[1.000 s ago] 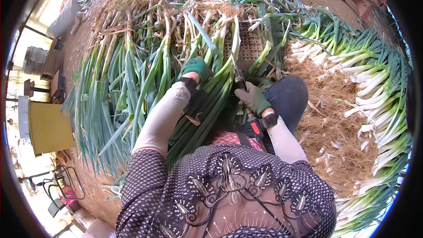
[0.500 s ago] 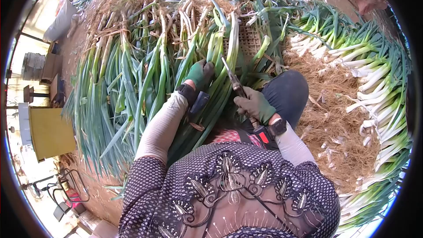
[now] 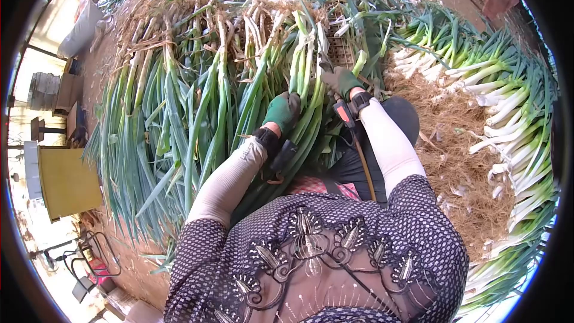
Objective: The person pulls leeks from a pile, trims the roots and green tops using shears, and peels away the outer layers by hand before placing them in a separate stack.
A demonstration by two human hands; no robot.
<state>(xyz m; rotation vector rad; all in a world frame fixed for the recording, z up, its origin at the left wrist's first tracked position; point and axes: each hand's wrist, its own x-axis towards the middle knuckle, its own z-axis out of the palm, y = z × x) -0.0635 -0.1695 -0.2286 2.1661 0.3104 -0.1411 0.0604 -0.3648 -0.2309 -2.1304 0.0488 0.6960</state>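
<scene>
My left hand (image 3: 283, 112), in a green and dark glove, is closed around the green stems of a few leeks (image 3: 302, 72), whose pale ends point away from me. Beside it, my right hand (image 3: 343, 82), gloved too, grips a slim air blow gun (image 3: 324, 63) with its metal nozzle up against the pale part of the held leeks. From the tool's orange and black rear end, a thin brown hose (image 3: 363, 164) runs back toward my lap. My right glove partly covers the tool's handle.
Untrimmed leeks (image 3: 197, 101) with dry roots lie heaped on the left. A plastic crate (image 3: 342, 54) shows beyond my hands. On the right, cleaned white leeks (image 3: 508, 107) curve around a pile of cut roots (image 3: 454, 167). A yellow panel (image 3: 70, 182) stands far left.
My right hand has moved forward with the air blow gun, bringing the nozzle to the leeks' pale ends. My left hand has shifted slightly right and toward me with the stems.
</scene>
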